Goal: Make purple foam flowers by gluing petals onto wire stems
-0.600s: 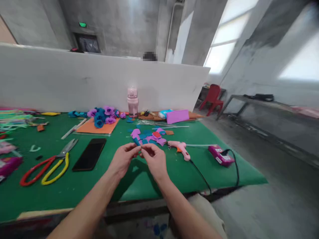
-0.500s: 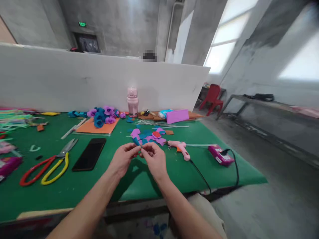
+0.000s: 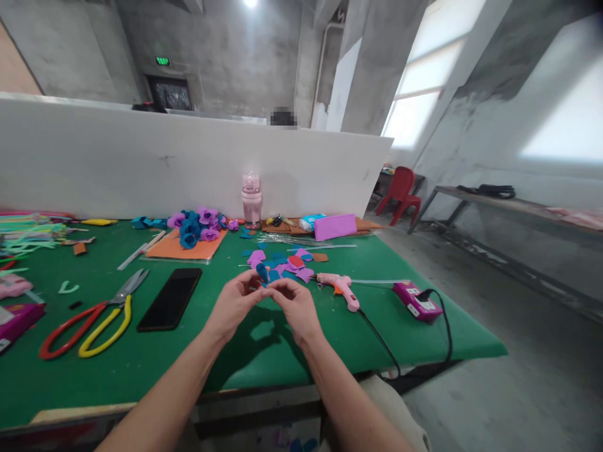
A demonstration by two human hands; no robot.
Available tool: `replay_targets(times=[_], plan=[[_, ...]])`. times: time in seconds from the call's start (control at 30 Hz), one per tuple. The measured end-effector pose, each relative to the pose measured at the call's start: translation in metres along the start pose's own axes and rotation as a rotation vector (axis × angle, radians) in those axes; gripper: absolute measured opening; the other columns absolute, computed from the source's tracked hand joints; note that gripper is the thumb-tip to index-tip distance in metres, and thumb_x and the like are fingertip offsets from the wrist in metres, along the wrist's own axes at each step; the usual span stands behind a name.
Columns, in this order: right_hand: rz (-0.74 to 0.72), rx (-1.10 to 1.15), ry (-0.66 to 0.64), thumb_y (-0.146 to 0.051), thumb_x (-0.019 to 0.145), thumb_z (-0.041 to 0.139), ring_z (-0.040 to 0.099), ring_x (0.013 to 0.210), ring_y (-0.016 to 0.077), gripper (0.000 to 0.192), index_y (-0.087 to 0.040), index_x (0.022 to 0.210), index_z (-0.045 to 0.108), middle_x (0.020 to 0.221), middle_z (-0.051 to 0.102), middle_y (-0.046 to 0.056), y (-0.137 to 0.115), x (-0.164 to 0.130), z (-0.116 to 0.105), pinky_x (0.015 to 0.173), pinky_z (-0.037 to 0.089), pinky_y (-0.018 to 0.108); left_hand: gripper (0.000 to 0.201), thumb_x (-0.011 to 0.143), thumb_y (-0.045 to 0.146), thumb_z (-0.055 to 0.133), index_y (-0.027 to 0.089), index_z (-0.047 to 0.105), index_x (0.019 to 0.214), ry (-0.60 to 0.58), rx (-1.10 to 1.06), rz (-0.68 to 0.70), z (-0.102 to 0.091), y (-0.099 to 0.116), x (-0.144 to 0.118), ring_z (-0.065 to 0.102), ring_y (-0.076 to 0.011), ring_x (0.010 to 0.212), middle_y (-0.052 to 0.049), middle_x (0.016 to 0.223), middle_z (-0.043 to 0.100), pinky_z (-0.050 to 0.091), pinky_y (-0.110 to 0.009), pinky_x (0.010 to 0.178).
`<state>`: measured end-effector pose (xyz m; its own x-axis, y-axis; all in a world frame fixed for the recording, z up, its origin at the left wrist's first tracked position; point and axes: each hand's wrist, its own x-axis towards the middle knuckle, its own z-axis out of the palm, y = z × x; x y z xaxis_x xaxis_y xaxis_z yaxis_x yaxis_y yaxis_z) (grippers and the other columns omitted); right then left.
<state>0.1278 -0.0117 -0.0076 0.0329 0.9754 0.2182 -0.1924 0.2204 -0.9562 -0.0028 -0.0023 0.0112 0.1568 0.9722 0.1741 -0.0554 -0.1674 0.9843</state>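
Head view shows your left hand (image 3: 234, 306) and right hand (image 3: 296, 306) meeting above the near middle of the green mat (image 3: 292, 351), fingertips pinched together on a small blue felt piece (image 3: 262, 272) that stands up between them. Both hands are closed narrowly on it; how much of the piece lies inside the pinch is hidden by your fingers.

Handling, as a judgement: the blue felt piece looks light, soft and limp. It should bend rather than break, and it is unlikely to slip, since felt is matt and fibrous. Hold it near its lower end with thumb and forefinger of each hand, and keep the pressure low so that any rolled shape is not crushed flat.

Just beyond your hands lies a heap of felt cutouts (image 3: 287, 262) in purple, blue and red. To its right rests a pink glue gun (image 3: 340, 286), its cord running off to a magenta power block (image 3: 417, 302). Treat the nozzle as possibly hot and keep the felt clear of it. A black phone (image 3: 170, 299) and scissors (image 3: 89, 317) lie to the left, well apart from your grip. Finished felt flowers (image 3: 195, 225) sit at the back of the mat.
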Motion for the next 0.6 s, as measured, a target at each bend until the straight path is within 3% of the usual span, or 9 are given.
replay_targets(times=[0.17,0.37,0.5,0.6], plan=[[0.097,0.213,-0.036,-0.026,0.061,0.071,0.059,0.074,0.0138,0.011,-0.018,0.067,0.066,0.074,0.065,-0.001,-0.001,-0.001,0.002,0.078,0.044,0.027,0.021,0.064,0.033,0.068,0.016,0.066,0.077,-0.008,0.112,0.103,0.001,0.001,-0.003,0.05,-0.0117,0.068,-0.002,0.08,0.056,0.042,-0.022,0.063],[0.086,0.128,-0.058,-0.029,0.063,0.071,0.059,0.075,0.0142,0.014,-0.019,0.072,0.068,0.075,0.066,0.0,0.003,-0.001,0.002,0.077,0.044,0.028,0.016,0.072,0.031,0.062,0.017,0.066,0.066,0.072,0.275,0.272,-0.001,0.001,-0.005,0.053,-0.0131,0.071,-0.002,0.076,0.058,0.041,-0.022,0.065],[-0.085,-0.107,-0.103,-0.028,0.068,0.066,0.059,0.083,0.0167,0.029,-0.021,0.097,0.065,0.094,0.065,0.004,-0.003,0.001,-0.003,0.076,0.046,0.03,0.016,0.074,0.029,0.059,0.017,0.066,0.067,0.162,0.348,0.337,-0.005,0.001,-0.004,0.056,-0.0141,0.071,-0.003,0.075,0.062,0.043,-0.023,0.064],[-0.277,-0.295,-0.09,-0.026,0.07,0.065,0.057,0.088,0.0174,0.029,-0.022,0.099,0.063,0.097,0.063,0.005,-0.013,0.001,-0.005,0.077,0.046,0.03,0.013,0.074,0.028,0.06,0.018,0.068,0.071,0.19,0.397,0.405,-0.006,0.0,-0.005,0.059,-0.0143,0.069,-0.003,0.074,0.065,0.045,-0.023,0.064]])
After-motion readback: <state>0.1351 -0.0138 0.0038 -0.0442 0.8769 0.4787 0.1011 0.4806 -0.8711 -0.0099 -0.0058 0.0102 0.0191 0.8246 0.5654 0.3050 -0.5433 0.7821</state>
